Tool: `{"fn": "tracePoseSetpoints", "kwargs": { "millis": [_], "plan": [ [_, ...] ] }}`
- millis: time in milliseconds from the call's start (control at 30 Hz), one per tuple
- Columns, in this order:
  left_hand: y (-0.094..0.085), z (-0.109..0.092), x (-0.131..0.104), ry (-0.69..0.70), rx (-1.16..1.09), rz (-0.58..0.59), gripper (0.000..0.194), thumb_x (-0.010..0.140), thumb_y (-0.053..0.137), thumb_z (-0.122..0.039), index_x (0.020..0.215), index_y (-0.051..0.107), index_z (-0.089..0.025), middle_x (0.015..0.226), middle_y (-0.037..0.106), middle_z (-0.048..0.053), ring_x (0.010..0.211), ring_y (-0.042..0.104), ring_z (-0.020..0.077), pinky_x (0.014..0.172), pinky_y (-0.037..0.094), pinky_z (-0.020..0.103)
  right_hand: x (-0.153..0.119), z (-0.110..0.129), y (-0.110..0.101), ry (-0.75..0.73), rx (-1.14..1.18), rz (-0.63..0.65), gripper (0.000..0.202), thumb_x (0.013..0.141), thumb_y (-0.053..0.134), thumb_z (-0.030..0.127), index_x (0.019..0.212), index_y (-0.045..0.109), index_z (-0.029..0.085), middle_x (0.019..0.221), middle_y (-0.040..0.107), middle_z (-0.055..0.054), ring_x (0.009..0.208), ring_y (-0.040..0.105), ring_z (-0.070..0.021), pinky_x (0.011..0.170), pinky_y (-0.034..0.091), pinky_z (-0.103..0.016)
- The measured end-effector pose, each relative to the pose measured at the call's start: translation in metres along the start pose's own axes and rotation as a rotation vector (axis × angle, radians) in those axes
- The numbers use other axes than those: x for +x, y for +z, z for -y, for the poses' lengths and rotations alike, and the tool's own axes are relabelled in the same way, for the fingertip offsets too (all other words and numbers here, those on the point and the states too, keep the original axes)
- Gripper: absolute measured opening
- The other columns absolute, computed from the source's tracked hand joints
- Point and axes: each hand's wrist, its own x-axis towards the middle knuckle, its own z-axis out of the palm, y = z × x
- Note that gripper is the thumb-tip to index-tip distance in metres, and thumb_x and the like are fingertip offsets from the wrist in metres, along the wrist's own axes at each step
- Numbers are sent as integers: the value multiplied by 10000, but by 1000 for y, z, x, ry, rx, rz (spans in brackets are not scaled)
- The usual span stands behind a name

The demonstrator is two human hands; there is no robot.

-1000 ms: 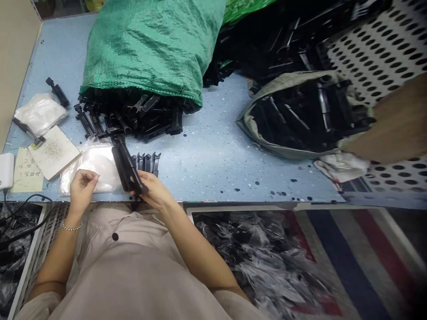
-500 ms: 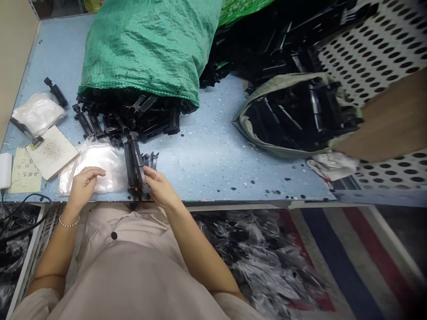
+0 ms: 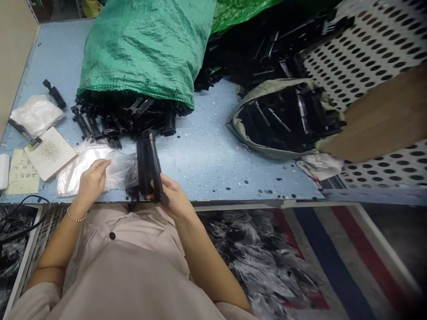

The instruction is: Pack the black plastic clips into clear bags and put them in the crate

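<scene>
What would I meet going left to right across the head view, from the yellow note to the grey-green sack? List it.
Yellow handwritten paper note → flat white rectangular board → bare left hand → long black parts held in the right hand → open grey-green fabric sack.

left hand point(image 3: 93, 180) pinched, right hand point(image 3: 176, 199) curled

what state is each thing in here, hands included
Right hand, closed on held black parts
Left hand, fingers curled over the clear plastic bags; whether it grips one is unclear
Held black parts, side by side
Clear plastic bags, lying loose
Green sack, mouth open, black pile spilling out
Grey-green sack, open, filled with dark parts
Pale block, flat, speckled on top
Yellow note, written on
White cloth, crumpled
</scene>
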Motion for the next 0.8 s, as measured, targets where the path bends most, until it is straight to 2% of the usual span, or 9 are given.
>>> {"fn": "tracePoseSetpoints", "kwargs": {
  "millis": [133,267,367,433,500,567,667,733,800],
  "plan": [
    [5,-17,-5,79,67,-68,506,951,467,-138,1454,486,-189,1468,519,154,1304,574,255,1049,541,390,-15,-14,11,213,134,214,407,679,869,360,971,639,195,672,641,23,524,604,-113,469,504,-213],
    [21,-37,-20,242,127,-145,679,982,447,-143,1603,181,-209,1602,343,191,1425,453,303,1052,543,402,-6,-18,12,127,188,192,782,687,859,305,1367,475,261,673,636,64,505,595,-116,483,536,-235],
    [37,-50,-40,489,82,-103,703,973,441,-89,1606,160,-207,1552,425,198,1343,549,270,983,577,349,2,-10,7,-23,173,118,990,683,851,236,1508,314,330,662,618,95,497,580,-101,486,508,-202],
    [45,-54,-50,618,-13,-25,679,964,461,-80,1589,230,-208,1436,555,182,1216,639,238,907,599,326,6,-5,1,-100,146,90,903,682,847,206,1465,414,327,672,626,92,504,562,-82,496,485,-178],
    [46,-54,-51,580,-196,28,647,972,495,-143,1573,270,-226,1346,612,160,1012,699,195,798,611,305,9,-5,-8,-121,123,65,605,694,843,232,1255,620,265,687,647,65,515,554,-74,503,480,-175],
    [40,-51,-38,403,-414,-18,594,991,492,-234,1552,302,-270,1335,596,139,787,667,126,685,588,273,12,-7,-19,-110,119,52,338,684,857,288,969,699,201,645,636,47,505,553,-79,504,493,-189],
    [29,-49,10,144,-554,-119,508,979,537,-325,1474,428,-295,1386,544,118,792,627,109,743,551,278,13,-14,-37,-76,97,76,319,665,878,368,808,669,174,591,611,38,491,557,-92,504,516,-213],
    [27,-55,53,137,-542,96,436,964,554,-411,1368,568,-247,1356,589,115,1023,635,183,907,512,321,12,-19,-48,-52,54,122,355,693,862,422,853,666,173,632,641,20,514,584,-106,508,525,-228],
    [34,-67,94,203,-499,549,429,989,455,-501,1196,699,-215,1201,700,89,1112,625,218,976,463,328,11,-23,-58,-38,14,158,392,702,853,457,894,659,175,668,663,8,543,611,-121,519,533,-239]
  ]
}}
